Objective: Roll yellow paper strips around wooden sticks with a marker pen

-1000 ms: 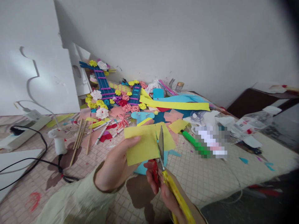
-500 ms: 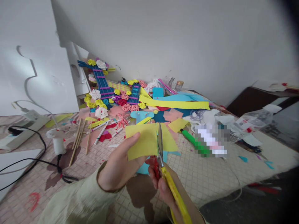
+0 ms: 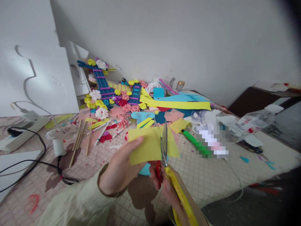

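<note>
Between its thumb and fingers my left hand (image 3: pixel 124 168) holds a yellow sheet of paper (image 3: pixel 147 144), its fingers hidden behind the sheet. My right hand (image 3: pixel 168 188) grips scissors (image 3: pixel 181 196) with yellow and red handles. The blades stand at the sheet's right edge, slightly parted. Behind the blades shows another yellow piece of paper (image 3: pixel 172 146); whether it joins the held sheet I cannot tell. Just beyond the sheet, two narrow yellow strips (image 3: pixel 145 122) lie across a light blue piece. More light blue paper (image 3: pixel 145 169) shows beneath my hands.
Decorated paper flowers (image 3: pixel 101 113) and dark blue pieces crowd the back left. A long yellow strip (image 3: pixel 178 104) lies at the back. To the left are wooden sticks (image 3: pixel 78 138), a white glue gun (image 3: pixel 57 142) and a power strip (image 3: pixel 25 128). A green cutter (image 3: pixel 195 142) and plastic bottle (image 3: pixel 256 122) lie right.
Both hands, the sheet and the scissors have shifted slightly right and down. A second narrow yellow strip now shows beside the one beyond the sheet.
</note>
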Demonstrator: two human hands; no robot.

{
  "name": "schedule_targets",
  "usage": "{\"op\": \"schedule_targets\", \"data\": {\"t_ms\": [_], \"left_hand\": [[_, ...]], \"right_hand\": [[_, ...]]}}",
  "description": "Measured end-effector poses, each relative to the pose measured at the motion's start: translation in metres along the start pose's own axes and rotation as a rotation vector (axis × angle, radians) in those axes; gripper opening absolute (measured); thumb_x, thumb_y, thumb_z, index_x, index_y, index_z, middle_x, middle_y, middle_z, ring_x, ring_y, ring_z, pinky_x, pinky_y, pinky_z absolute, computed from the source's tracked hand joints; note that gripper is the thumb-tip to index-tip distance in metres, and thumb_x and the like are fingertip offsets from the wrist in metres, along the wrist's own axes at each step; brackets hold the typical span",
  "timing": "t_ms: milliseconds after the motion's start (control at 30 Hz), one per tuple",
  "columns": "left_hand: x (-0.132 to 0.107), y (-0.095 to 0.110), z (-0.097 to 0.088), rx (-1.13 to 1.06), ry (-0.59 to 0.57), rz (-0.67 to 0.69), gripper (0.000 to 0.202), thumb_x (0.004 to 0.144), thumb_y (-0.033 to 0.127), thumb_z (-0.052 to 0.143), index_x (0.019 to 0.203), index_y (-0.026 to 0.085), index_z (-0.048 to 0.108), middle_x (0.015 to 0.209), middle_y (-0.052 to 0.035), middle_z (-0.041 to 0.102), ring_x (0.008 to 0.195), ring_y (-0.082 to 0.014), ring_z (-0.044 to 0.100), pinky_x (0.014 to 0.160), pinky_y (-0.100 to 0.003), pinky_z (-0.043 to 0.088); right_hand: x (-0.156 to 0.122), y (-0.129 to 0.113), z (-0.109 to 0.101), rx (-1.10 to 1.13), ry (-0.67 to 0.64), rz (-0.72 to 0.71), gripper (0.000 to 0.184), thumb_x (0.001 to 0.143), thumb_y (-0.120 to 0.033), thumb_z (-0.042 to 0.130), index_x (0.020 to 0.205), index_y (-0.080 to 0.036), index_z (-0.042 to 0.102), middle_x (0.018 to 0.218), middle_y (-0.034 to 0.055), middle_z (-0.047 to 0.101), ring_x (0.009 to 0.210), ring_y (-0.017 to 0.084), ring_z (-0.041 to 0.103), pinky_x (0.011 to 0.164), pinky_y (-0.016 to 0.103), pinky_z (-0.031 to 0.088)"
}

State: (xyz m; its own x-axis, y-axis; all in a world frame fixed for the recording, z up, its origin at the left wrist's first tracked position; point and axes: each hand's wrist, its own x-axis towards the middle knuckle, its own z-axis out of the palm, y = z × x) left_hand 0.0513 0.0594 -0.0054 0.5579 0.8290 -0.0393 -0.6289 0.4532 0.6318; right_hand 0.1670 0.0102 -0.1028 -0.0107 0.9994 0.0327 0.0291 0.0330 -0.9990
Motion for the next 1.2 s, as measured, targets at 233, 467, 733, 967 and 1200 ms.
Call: {"op": "schedule_targets", "data": {"t_ms": [233,467,733,967,1200], "left_hand": [[0.0,-0.003,-0.002,-0.017,-0.004,-0.004,0.021,0.081,0.015,0.048,0.09,0.017,0.067,0.088,-0.0038,0.07,0.099,-0.0212,0.06,0.085,-0.029,0.046],[0.0,-0.003,-0.003,0.026,0.005,0.015,0.021,0.078,0.02,0.053,0.093,0.015,0.067,0.084,-0.0047,0.07,0.09,-0.0227,0.062,0.071,-0.028,0.049],[0.001,-0.004,-0.004,0.051,0.002,0.026,0.022,0.077,0.02,0.054,0.094,0.015,0.067,0.079,-0.0044,0.069,0.06,-0.0136,0.058,0.058,-0.024,0.044],[0.002,-0.004,-0.005,0.037,-0.001,0.015,0.026,0.077,0.02,0.053,0.101,0.016,0.065,0.086,-0.0053,0.068,0.06,-0.0142,0.056,0.055,-0.024,0.042],[0.002,-0.005,-0.004,-0.003,0.041,0.011,0.018,0.077,0.017,0.053,0.085,0.015,0.069,0.081,-0.0036,0.069,0.07,-0.0152,0.061,0.061,-0.022,0.046]], "right_hand": [[0.005,-0.009,-0.008,-0.028,-0.103,-0.108,0.065,0.069,-0.074,0.037,0.096,-0.019,0.057,0.051,-0.0031,0.039,0.042,0.011,0.037,0.04,0.025,0.034],[-0.011,-0.037,-0.011,-0.108,-0.109,-0.121,0.042,0.084,-0.054,0.036,0.102,-0.019,0.052,0.062,-0.0017,0.041,0.053,0.011,0.041,0.046,0.023,0.038],[-0.019,-0.049,-0.005,-0.101,-0.04,-0.047,0.041,0.085,-0.057,0.033,0.097,-0.021,0.047,0.066,-0.0019,0.042,0.059,0.011,0.042,0.054,0.023,0.038],[-0.022,-0.046,-0.003,-0.111,0.036,-0.019,0.041,0.084,-0.058,0.034,0.094,-0.022,0.049,0.064,-0.0019,0.044,0.058,0.012,0.041,0.055,0.026,0.035],[-0.023,-0.047,-0.001,-0.095,0.077,0.008,0.044,0.083,-0.06,0.034,0.09,-0.021,0.052,0.063,-0.0019,0.046,0.056,0.012,0.041,0.056,0.027,0.035]]}}
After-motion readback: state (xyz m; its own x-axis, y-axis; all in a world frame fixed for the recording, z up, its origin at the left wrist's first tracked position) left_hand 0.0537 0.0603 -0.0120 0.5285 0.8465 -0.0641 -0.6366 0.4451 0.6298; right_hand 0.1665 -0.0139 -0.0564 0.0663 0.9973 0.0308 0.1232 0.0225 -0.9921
